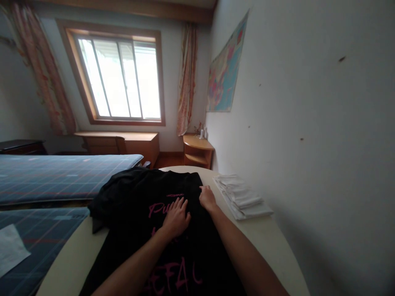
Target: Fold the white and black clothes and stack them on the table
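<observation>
A black T-shirt (pixel 129 213) with pink lettering lies spread on a pale round table (pixel 277 250). Its left sleeve reaches out over the table's left side, while no sleeve shows on the right. My left hand (pixel 176 216) rests on the printed chest, fingers spread and palm down, covering part of the letters. At the shirt's right edge, near the shoulder, my right hand (pixel 207 198) has its fingers curled in and pinches the black cloth. A stack of folded white cloth or bags (pixel 242 196) lies just right of that hand.
Two plaid-covered mattresses (pixel 61 176) stand left of the table, one with a white sheet-like piece (pixel 10 248) on it. A white wall (pixel 324 172) runs close on the right. Beyond the table are a corner shelf (pixel 199 142), a low desk (pixel 140 137) and a window (pixel 123 78).
</observation>
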Tool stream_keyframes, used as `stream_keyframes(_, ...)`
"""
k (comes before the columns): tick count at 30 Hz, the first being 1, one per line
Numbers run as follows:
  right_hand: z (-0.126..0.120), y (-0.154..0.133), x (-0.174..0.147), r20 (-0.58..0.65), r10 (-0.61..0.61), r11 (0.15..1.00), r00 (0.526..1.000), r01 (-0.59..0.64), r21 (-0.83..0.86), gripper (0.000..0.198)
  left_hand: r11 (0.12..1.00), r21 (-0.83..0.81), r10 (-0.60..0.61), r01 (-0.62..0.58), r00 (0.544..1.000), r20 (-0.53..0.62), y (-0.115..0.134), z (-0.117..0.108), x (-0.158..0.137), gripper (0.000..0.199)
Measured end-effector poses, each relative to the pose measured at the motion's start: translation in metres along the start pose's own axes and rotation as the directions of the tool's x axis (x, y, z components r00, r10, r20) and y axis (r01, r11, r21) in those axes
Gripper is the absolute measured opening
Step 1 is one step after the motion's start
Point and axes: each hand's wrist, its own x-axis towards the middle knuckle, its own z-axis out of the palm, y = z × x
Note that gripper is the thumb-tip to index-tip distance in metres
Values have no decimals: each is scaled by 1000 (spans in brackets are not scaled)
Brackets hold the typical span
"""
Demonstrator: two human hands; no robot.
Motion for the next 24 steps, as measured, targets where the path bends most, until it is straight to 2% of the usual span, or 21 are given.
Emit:
stream_keyframes(11, -21, 40, 14, -45, 59, 994, 997, -62, -85, 50, 995, -42, 95, -94, 995, 22, 32, 16, 36, 61)
stream_keyframes(16, -23, 44, 8, -66, 31, 989, 997, -40, -141, 49, 993, -60, 100, -101, 995, -19, 41, 21, 47, 61)
stream_keyframes(18, -21, 42, 3, -77, -22, 986, 997, 9, -164, 49, 992, -77, 98, -100, 995, -33, 41, 21, 46, 59)
stream_keyframes(21, -19, 41, -10, -84, -172, 967, 982, 152, -202, 44, 987, -98, 121, -126, 991, -56, 39, 18, 39, 54)
stream_keyframes(24, -19, 42, -28, -22, -278, 946, 960, 270, -180, 45, 980, -88, 171, -176, 983, -65, 37, 16, 27, 51)
